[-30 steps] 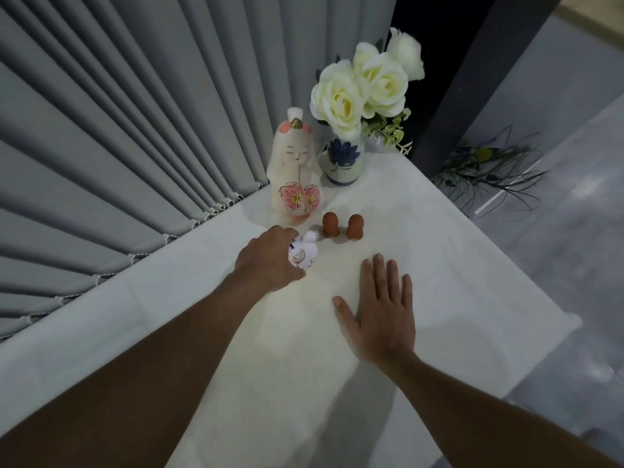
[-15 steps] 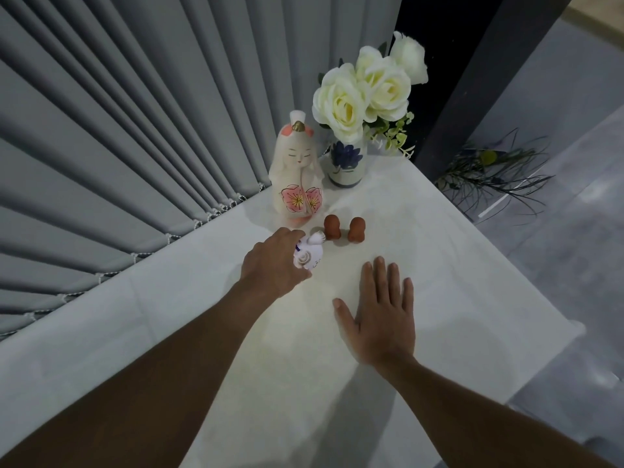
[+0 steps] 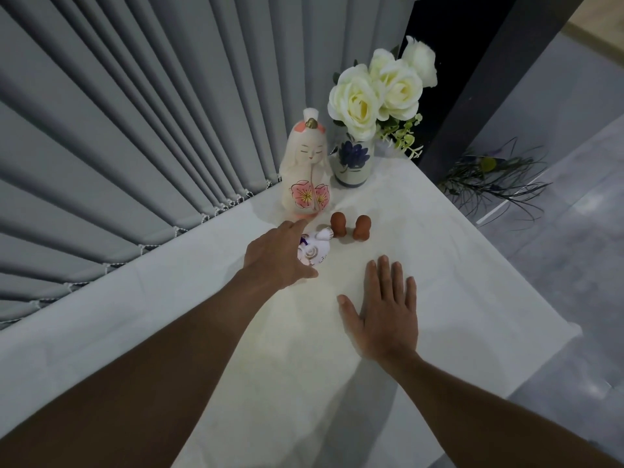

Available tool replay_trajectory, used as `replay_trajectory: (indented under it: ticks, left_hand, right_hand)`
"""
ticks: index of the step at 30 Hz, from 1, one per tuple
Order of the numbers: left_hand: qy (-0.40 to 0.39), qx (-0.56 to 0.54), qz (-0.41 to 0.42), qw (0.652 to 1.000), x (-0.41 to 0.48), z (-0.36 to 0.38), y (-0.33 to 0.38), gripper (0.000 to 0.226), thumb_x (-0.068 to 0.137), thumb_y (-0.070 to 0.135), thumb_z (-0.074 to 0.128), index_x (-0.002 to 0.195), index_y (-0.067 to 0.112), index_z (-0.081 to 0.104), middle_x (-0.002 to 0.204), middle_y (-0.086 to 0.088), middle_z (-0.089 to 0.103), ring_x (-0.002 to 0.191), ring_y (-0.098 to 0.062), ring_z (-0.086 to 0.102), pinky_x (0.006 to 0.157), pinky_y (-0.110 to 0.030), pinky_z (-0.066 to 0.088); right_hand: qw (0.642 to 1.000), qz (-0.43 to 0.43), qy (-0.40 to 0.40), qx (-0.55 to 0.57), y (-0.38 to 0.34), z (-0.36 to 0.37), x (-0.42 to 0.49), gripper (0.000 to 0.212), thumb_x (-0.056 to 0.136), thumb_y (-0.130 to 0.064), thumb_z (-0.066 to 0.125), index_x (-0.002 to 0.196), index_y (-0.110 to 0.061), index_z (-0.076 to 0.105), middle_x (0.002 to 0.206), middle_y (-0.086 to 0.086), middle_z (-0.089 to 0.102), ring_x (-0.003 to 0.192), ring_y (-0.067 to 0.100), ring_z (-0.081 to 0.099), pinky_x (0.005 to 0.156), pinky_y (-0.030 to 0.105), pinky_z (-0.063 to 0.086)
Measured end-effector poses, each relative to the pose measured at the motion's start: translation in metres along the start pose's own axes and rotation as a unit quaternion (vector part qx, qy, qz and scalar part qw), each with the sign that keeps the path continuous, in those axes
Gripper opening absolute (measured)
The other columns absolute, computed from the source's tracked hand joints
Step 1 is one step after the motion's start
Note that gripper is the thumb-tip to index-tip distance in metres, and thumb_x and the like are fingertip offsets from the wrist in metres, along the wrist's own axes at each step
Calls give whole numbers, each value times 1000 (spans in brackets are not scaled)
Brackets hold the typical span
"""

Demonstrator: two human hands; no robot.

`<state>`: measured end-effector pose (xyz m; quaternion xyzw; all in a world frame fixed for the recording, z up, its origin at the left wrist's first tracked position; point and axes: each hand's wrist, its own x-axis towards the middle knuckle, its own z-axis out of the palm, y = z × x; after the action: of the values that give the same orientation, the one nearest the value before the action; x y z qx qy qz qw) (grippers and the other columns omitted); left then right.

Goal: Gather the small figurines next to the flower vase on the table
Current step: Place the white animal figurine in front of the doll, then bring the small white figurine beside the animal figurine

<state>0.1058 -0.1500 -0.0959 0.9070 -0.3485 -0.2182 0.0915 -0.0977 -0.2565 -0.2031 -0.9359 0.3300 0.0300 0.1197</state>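
Observation:
A small white figurine (image 3: 315, 251) with purple marks lies on the white table (image 3: 456, 265), just left of two small brown figurines (image 3: 338, 224) (image 3: 361, 227). My left hand (image 3: 277, 255) is cupped against the white figurine's left side, fingers loosened and thumb spread below it. Behind stand a tall pale doll (image 3: 306, 177) with pink flowers and a blue-patterned flower vase (image 3: 354, 160) holding white roses. My right hand (image 3: 385, 309) lies flat on the table, fingers apart, holding nothing, in front of the brown figurines.
Grey pleated curtains (image 3: 135, 130) run along the table's left edge. A dark pillar (image 3: 472, 96) rises behind the vase. The table's right edge drops to a grey floor (image 3: 574, 265), where a spiky plant (image 3: 489, 180) sits.
My left hand has carried the white figurine a little closer to the brown figurines and its fingers have loosened around it. My right hand has stayed flat on the table.

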Motion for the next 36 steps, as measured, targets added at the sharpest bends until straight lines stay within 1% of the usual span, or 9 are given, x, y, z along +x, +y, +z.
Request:
replay_trajectory:
  ticks: [7, 14, 18, 22, 25, 27, 30, 33, 36]
  left_hand:
    - [15, -2, -15, 1000, -38, -15, -40, 107, 68, 64, 76, 151, 22, 24, 149, -2, 43, 130, -25, 49, 94, -41, 46]
    - [-17, -11, -64, 998, -115, -13, -105, 103, 72, 73, 62, 152, 23, 21, 152, 0, 38, 135, -25, 44, 101, -43, 44]
    - [-69, -19, -98, 993, -165, -9, -151, 90, 72, 69, 66, 144, 26, 34, 144, 3, 44, 131, -22, 46, 102, -43, 45]
    - [-135, -55, -137, 980, -214, -4, -196, 80, 65, 70, 71, 128, 29, 44, 128, 5, 49, 118, -19, 53, 97, -44, 47]
    - [-190, -82, -143, 968, -246, 3, -218, 88, 49, 78, 74, 119, 33, 45, 119, 11, 48, 109, -16, 55, 95, -42, 49]
    - [-225, -88, -144, 960, -262, 9, -227, 98, 39, 80, 76, 120, 34, 43, 117, 14, 45, 107, -14, 56, 93, -42, 51]
    - [-281, -72, -111, 951, -277, 20, -233, 101, 40, 71, 83, 123, 30, 40, 115, 13, 43, 104, -14, 55, 86, -36, 52]
    - [-283, -64, -60, 955, -285, 30, -236, 67, 60, 45, 85, 106, 26, 40, 106, 7, 47, 87, -16, 54, 67, -33, 46]
    - [-250, -82, -43, 964, -288, 34, -236, 44, 69, 26, 76, 99, 24, 45, 102, 2, 56, 88, -23, 61, 69, -40, 49]
  right_hand:
    - [999, -35, -34, -1, -14, -4, -13, 90, 99, -72, 14, 165, -11, 7, 175, 13, -1, 161, 30, -7, 130, 50, -2]
    - [991, -118, -62, 9, -95, 22, -59, 91, 99, -75, 17, 166, -15, 4, 175, 7, -5, 161, 29, -10, 128, 48, -9]
    - [985, -165, -52, 21, -143, 38, -93, 86, 101, -73, 21, 165, -18, 6, 175, 7, 0, 162, 30, -3, 130, 47, -7]
    - [980, -192, -47, 28, -178, 50, -121, 84, 101, -70, 29, 165, -17, 16, 174, 7, 8, 162, 30, 5, 129, 47, -4]
    - [982, -181, -45, 11, -193, 58, -133, 87, 99, -71, 29, 165, -16, 18, 175, 7, 9, 162, 29, 2, 129, 48, -4]
    - [985, -171, -38, 2, -195, 61, -136, 87, 98, -71, 28, 165, -17, 16, 175, 6, 7, 162, 27, -2, 129, 48, -4]
    - [985, -168, -31, -9, -195, 62, -137, 86, 99, -72, 25, 165, -18, 14, 175, 4, 5, 162, 26, -3, 130, 48, -4]
    - [986, -161, -29, -15, -196, 63, -137, 87, 98, -73, 23, 165, -20, 12, 176, 2, 4, 162, 25, -5, 129, 46, -6]
    - [987, -157, -31, -13, -196, 63, -137, 87, 97, -74, 23, 165, -22, 10, 176, 0, 2, 162, 22, -6, 129, 45, -8]
